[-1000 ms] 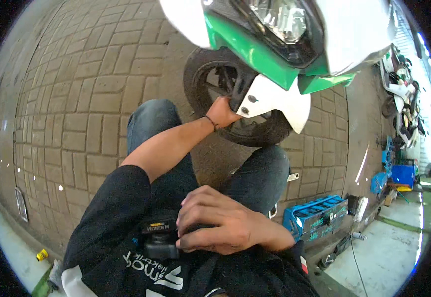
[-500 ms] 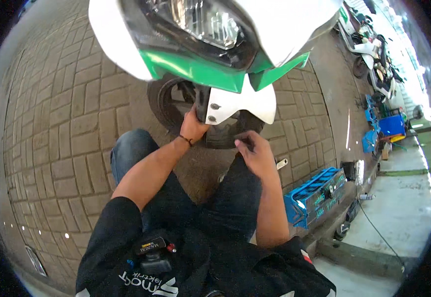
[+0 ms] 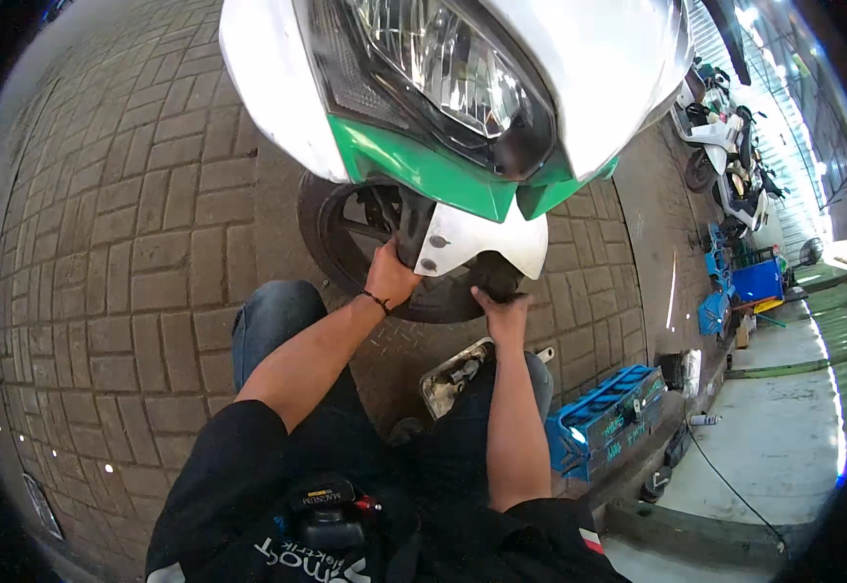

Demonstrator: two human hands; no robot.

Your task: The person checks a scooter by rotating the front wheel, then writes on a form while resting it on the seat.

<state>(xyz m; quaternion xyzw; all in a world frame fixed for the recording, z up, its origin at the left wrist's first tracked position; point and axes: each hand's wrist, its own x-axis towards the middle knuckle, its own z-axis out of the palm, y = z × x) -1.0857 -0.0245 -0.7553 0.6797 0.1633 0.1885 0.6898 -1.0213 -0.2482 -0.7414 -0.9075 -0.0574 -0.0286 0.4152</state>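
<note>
A white and green motorbike front (image 3: 423, 146) fills the upper middle, with the headlight above a white mudguard (image 3: 501, 233) and a black front wheel (image 3: 331, 243). My left hand (image 3: 391, 274) is closed around the dark fork leg (image 3: 409, 228) beside the mudguard's two bolts. Lower right of it, my right hand (image 3: 501, 303) grips the tyre under the mudguard, its fingertips partly hidden. Between my legs, a metal tray (image 3: 435, 394) holds small parts I cannot make out.
A blue metal toolbox (image 3: 598, 428) stands at my right on the pavers (image 3: 132, 311). Further right lie a cable, a spray can (image 3: 705, 419) and a raised concrete edge. Parked scooters (image 3: 725, 155), more blue toolboxes and a blue bin (image 3: 761, 277) are at the back right.
My right hand has risen from my chest to the tyre and now grips it. My left hand stays on the fork. The view has shifted, showing more of the tray.
</note>
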